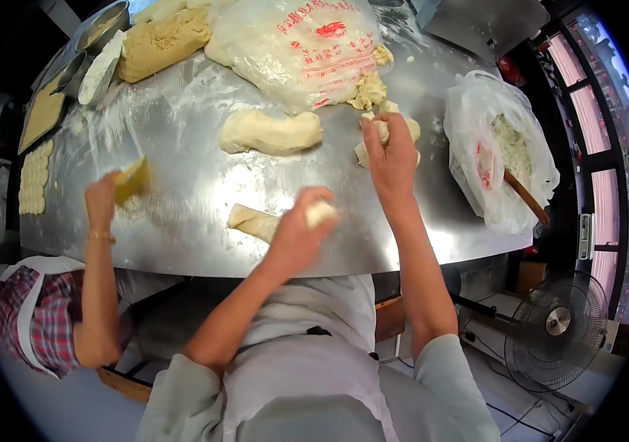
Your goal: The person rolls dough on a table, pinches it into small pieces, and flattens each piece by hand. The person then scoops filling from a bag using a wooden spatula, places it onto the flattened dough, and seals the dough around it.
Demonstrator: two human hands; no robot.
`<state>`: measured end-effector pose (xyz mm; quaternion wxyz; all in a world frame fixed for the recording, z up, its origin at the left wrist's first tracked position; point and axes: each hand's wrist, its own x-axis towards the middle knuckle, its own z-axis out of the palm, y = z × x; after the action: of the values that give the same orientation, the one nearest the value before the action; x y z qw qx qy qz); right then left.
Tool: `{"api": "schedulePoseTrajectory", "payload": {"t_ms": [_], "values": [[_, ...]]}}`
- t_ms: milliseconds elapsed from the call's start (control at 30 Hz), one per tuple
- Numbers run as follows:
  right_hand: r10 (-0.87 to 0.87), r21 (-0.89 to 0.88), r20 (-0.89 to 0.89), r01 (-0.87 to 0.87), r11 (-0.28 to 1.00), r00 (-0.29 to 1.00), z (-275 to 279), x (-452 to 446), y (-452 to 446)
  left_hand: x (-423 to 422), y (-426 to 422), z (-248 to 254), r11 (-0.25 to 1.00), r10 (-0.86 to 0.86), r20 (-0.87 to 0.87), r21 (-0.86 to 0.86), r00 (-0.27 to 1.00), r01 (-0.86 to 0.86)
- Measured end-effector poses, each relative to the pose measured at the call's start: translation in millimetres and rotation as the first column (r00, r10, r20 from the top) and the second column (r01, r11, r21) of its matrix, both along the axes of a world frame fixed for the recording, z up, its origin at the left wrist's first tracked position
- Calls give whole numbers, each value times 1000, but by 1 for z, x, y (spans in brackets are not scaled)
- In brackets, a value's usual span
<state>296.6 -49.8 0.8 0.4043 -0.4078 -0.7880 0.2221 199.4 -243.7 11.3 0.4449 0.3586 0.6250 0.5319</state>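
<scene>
My left hand [296,243] is closed around a pale piece of dough [320,214], slightly smeared by motion, above the near part of the steel table. Just left of it lies a short dough roll [250,221], partly hidden by the hand. My right hand [394,158] is farther out, its thumb and fingers closed on a small lump of dough [381,131]. More dough lumps [412,130] sit around and under those fingers, partly covered. Between and beyond my hands rests a thick dough log [272,133].
A co-worker's hand [99,199] moves a yellow scraper [134,181] at left. Behind stand a printed plastic bag [292,51], tan dough [165,46] and a flour scoop [101,70]. At right are a white bag [469,125] with a wooden handle [526,197] and a fan [556,321].
</scene>
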Motion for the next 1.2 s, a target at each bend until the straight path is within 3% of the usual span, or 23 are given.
{"api": "schedulePoseTrajectory", "payload": {"t_ms": [33,67,100,133,200,233,267,300,333,400,433,533,567,600,633,667,700,800,900,1000,1100,1200], "values": [[12,63,-17,-11,998,1000,-1,-8,5,-10,3,1,999,33,252,7,967,-36],[28,126,-29,-24,992,999,-2,-14,11,-12,7,-2,997,29,370,62,929,-55],[110,213,120,-134,968,987,-7,-16,21,-13,10,-5,989,20,483,116,876,-87],[94,249,146,-128,960,985,-12,-12,23,-15,13,-8,977,4,586,171,810,-129],[61,319,196,-122,940,979,-17,-4,19,-19,17,-9,968,122,605,102,787,-229],[-6,465,156,-68,883,988,-5,5,15,-21,19,-11,954,174,641,80,748,-290],[43,199,144,-72,977,989,2,12,-1,-22,19,-13,939,222,673,48,706,-341],[75,-81,116,-66,995,990,12,19,-20,-25,19,-21,948,196,693,48,693,-316],[96,-348,75,-64,935,993,22,24,-35,-21,21,-20,955,162,700,67,696,-290],[413,-707,-153,-392,589,898,36,36,-65,-6,24,-16,968,93,713,100,695,-232],[507,-709,-146,-448,545,849,46,34,-77,-2,21,-16,976,72,713,93,697,-196],[448,-622,-179,-454,638,876,33,42,-92,8,10,-12,993,13,711,72,703,-91],[327,-756,-257,-400,518,909,26,47,-91,10,9,-9,993,-14,521,110,854,-51],[282,-766,-305,-411,494,909,29,51,-89,6,9,-4,986,-147,258,117,955,120],[235,-779,-349,-420,465,907,32,55,-90,0,8,4,957,-281,-18,71,960,282],[186,-789,-391,-432,436,901,33,58,-91,-2,6,10,908,-405,-284,-18,869,418],[260,-687,-320,-412,598,911,31,56,-94,3,6,14,930,-340,-181,78,923,358],[359,-339,-85,-366,867,929,42,57,-101,-2,16,-1,941,-319,-264,27,911,337],[432,-64,146,-428,902,890,43,56,-92,0,19,-4,939,-341,-161,-11,926,344],[371,-48,-18,-372,927,928,21,46,-89,3,22,-16,947,-315,-171,3,933,321],[193,-80,-138,-205,976,972,17,35,-89,10,26,-9,967,-227,-226,64,947,247],[-110,-104,199,133,986,974,-9,36,-42,20,20,-5,936,-244,-367,153,898,317]]}}
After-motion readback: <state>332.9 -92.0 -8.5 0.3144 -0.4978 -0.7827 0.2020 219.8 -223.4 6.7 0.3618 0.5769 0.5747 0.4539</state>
